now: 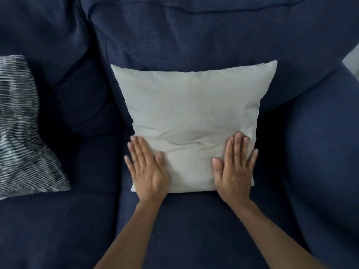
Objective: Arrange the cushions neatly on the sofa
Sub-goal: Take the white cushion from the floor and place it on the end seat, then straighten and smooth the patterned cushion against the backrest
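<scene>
**Both palms flat on the pale cushion**

Head cam, looking straight down at a navy sofa (194,230). Dead centre of the frame there's a plain pale cushion (192,113), propped with its top edge against the sofa's back cushion (194,39) and its bottom edge on the seat. It sits pretty square, slightly wider at the top from this angle.

The left hand (147,167) is spread flat on the cushion's lower left corner, fingers straight and together, outer fingers hanging over the edge. The right hand (236,167) does the same on the lower right corner. Neither one is gripping anything, just open palms against the fabric, which is creased between them.

At the left edge of the frame a striped cushion (21,133) in black and white lies on the next seat, well apart from the pale one. The armrest (326,152) bulges along the right side.
</scene>
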`<control>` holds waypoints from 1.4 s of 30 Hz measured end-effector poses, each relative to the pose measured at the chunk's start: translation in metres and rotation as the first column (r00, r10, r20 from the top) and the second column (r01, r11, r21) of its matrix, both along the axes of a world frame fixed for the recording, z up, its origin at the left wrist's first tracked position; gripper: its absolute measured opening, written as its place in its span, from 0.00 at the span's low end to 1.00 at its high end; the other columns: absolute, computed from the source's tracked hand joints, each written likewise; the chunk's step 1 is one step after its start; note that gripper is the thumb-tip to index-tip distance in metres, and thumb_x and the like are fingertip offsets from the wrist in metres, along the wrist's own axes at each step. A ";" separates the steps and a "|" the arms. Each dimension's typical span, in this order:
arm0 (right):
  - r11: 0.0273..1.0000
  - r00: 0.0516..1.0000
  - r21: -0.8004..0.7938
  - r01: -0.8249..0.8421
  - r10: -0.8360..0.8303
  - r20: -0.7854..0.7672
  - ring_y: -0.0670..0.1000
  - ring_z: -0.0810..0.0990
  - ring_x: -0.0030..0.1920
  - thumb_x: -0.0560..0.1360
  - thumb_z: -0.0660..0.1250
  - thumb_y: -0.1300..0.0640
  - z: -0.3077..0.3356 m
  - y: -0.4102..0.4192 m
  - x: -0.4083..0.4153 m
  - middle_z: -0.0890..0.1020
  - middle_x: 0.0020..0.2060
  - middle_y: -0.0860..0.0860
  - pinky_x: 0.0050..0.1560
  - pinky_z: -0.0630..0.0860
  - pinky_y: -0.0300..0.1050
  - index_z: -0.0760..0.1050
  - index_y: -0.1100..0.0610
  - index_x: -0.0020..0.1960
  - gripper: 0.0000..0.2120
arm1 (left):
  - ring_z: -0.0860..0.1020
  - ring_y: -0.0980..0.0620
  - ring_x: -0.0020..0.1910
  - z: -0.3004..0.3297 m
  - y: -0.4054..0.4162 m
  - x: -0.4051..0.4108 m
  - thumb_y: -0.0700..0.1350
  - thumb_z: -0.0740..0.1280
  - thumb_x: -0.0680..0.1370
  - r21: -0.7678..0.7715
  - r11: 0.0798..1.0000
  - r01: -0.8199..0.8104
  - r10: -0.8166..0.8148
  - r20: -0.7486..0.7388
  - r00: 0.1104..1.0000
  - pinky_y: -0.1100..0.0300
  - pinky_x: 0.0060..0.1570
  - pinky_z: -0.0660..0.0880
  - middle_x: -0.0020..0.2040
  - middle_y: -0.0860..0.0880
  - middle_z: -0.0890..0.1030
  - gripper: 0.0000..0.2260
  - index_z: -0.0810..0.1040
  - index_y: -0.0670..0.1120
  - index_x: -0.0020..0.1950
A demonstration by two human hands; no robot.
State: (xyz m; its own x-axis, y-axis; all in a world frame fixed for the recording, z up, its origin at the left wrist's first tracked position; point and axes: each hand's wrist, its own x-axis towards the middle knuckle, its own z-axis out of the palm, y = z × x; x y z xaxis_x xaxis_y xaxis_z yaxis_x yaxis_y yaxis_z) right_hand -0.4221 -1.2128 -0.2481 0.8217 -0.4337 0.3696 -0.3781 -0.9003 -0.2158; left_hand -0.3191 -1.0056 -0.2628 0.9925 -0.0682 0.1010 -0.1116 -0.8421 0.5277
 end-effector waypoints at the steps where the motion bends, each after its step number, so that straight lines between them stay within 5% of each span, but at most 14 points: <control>1: 0.997 0.998 0.044 0.061 -0.061 -0.007 0.63 0.47 0.87 0.87 0.49 0.41 0.000 -0.002 -0.006 0.49 0.87 0.61 0.80 0.49 0.77 0.47 0.63 0.86 0.36 | 0.38 0.51 0.87 -0.001 0.010 -0.001 0.61 0.40 0.88 -0.029 0.999 -0.044 0.042 -0.045 0.998 0.38 0.85 0.44 0.88 0.48 0.39 0.33 0.42 0.43 0.88; 4: 0.983 0.991 0.132 0.129 -0.132 0.016 0.64 0.44 0.86 0.87 0.47 0.40 0.013 -0.002 -0.016 0.45 0.86 0.62 0.80 0.48 0.78 0.44 0.63 0.86 0.37 | 0.37 0.52 0.87 0.015 0.027 -0.007 0.61 0.43 0.88 -0.111 0.987 -0.116 0.108 -0.078 0.991 0.38 0.85 0.45 0.88 0.49 0.38 0.34 0.41 0.42 0.88; 11: 0.929 0.933 -0.089 -0.360 0.359 -0.024 0.65 0.49 0.86 0.87 0.60 0.45 0.028 0.034 0.007 0.49 0.86 0.62 0.79 0.50 0.80 0.50 0.62 0.86 0.36 | 0.40 0.46 0.88 0.045 -0.017 -0.029 0.69 0.48 0.84 -0.032 0.970 0.239 -0.238 0.036 0.971 0.43 0.86 0.40 0.88 0.44 0.39 0.43 0.41 0.40 0.87; 18: 0.999 0.988 0.027 0.038 -0.034 -0.150 0.63 0.50 0.86 0.86 0.51 0.40 0.028 -0.027 -0.020 0.51 0.86 0.61 0.81 0.50 0.76 0.50 0.62 0.86 0.37 | 0.36 0.50 0.87 0.014 0.040 -0.021 0.79 0.42 0.78 0.192 0.954 0.232 -0.181 -0.249 0.951 0.43 0.86 0.44 0.87 0.46 0.34 0.52 0.36 0.42 0.87; 21: 0.971 0.971 0.160 0.177 -0.145 -0.190 0.64 0.59 0.84 0.86 0.49 0.39 0.051 -0.044 -0.035 0.58 0.85 0.62 0.78 0.61 0.74 0.55 0.61 0.85 0.35 | 0.39 0.49 0.87 0.030 0.069 -0.013 0.78 0.38 0.77 0.248 0.947 0.204 -0.126 -0.295 0.947 0.42 0.86 0.45 0.87 0.46 0.35 0.50 0.40 0.42 0.87; 25: 0.953 0.992 0.286 0.095 -0.065 -0.112 0.62 0.77 0.70 0.86 0.54 0.43 0.111 -0.044 -0.033 0.75 0.75 0.58 0.64 0.77 0.64 0.66 0.57 0.80 0.28 | 0.45 0.45 0.88 0.080 0.091 0.000 0.67 0.41 0.83 0.271 0.947 0.170 -0.118 -0.199 0.973 0.39 0.85 0.50 0.88 0.45 0.43 0.40 0.48 0.43 0.88; 33: 0.929 0.973 0.323 -0.179 0.216 -0.083 0.59 0.66 0.80 0.86 0.61 0.51 0.214 0.013 0.045 0.63 0.83 0.55 0.74 0.72 0.62 0.65 0.54 0.82 0.26 | 0.50 0.44 0.87 0.223 0.109 0.036 0.60 0.47 0.85 0.323 0.934 0.152 -0.120 -0.116 0.986 0.38 0.84 0.56 0.88 0.44 0.51 0.33 0.54 0.44 0.88; 42: 0.877 0.917 0.315 -0.362 0.396 -0.049 0.61 0.60 0.84 0.85 0.53 0.43 0.275 0.139 0.139 0.59 0.85 0.59 0.80 0.67 0.62 0.63 0.56 0.83 0.30 | 0.39 0.46 0.87 0.306 0.202 0.089 0.61 0.44 0.85 0.361 0.930 0.066 -0.026 -0.113 0.993 0.41 0.86 0.44 0.88 0.49 0.40 0.33 0.44 0.49 0.88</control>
